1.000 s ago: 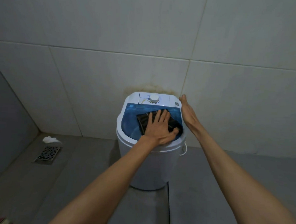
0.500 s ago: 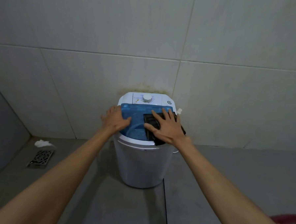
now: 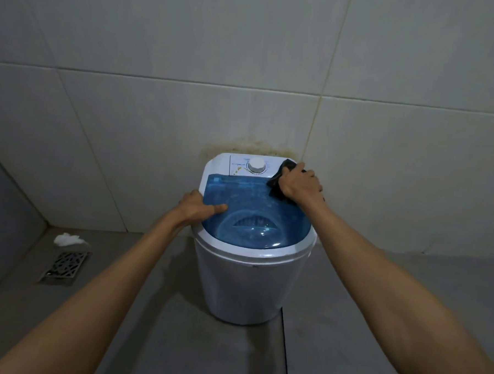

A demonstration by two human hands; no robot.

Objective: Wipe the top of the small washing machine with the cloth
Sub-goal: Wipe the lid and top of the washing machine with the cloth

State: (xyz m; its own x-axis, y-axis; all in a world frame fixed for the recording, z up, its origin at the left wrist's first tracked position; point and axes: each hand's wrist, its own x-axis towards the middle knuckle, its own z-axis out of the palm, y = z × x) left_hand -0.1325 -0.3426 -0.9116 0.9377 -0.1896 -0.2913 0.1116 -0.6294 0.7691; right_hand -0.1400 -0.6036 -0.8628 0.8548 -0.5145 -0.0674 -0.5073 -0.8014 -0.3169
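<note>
The small white washing machine [image 3: 249, 284] stands on the floor against the tiled wall, with a translucent blue lid [image 3: 253, 213] and a white dial [image 3: 257, 165] on its back panel. My right hand [image 3: 300, 186] presses a dark cloth [image 3: 277, 185] onto the back right corner of the top, beside the dial. Most of the cloth is hidden under the hand. My left hand [image 3: 198, 210] rests on the lid's left edge, thumb lying on the blue surface, holding nothing.
A metal floor drain [image 3: 64, 266] sits at the left, with a crumpled white wad [image 3: 67, 239] just behind it. The tiled wall [image 3: 246, 72] rises directly behind the machine, stained brown near the machine's top. Grey floor tiles surround the base.
The cloth passed from my left hand to my right hand. The right hand then slid it from the lid's right side up to the back right corner. My left hand moved to the lid's left edge.
</note>
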